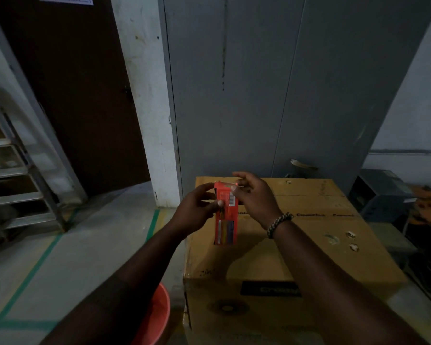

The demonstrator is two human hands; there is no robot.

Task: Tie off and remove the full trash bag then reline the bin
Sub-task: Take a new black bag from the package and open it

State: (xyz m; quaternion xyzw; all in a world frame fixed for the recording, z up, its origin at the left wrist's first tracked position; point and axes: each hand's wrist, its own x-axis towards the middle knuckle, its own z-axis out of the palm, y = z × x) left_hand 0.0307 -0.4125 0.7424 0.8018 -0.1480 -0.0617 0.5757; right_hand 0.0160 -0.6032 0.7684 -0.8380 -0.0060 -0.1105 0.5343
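Against the back wall stands a tall grey metal cabinet [271,83] with its doors closed, and left of it, past a strip of white wall, is a dark brown door [80,95]. Before the cabinet sits a big cardboard box [309,245], closed, with blurred print across its top and a dark label on its near face. A metal rack [18,170] leans into view at the far left, standing on the grey floor [85,245], which carries lines of green tape [35,265]. Dark equipment [381,192] is stacked to the right of the cardboard box.

Low in the view, just beside the near left corner of the cardboard box, shows part of an orange bin [157,317], half hidden under the left forearm; its inside cannot be seen.

Both arms reach out over the cardboard box. The left hand [197,212] has its grip closed round the left edge of a red carton [225,220], thumb pressed on the front. The right hand [254,197] pinches the carton's top right corner in a narrow grip, forefinger raised. The carton is upright; whether its lower end touches the cardboard box cannot be told, and its print is too blurred to read. A braided bracelet [279,222] circles the right wrist.
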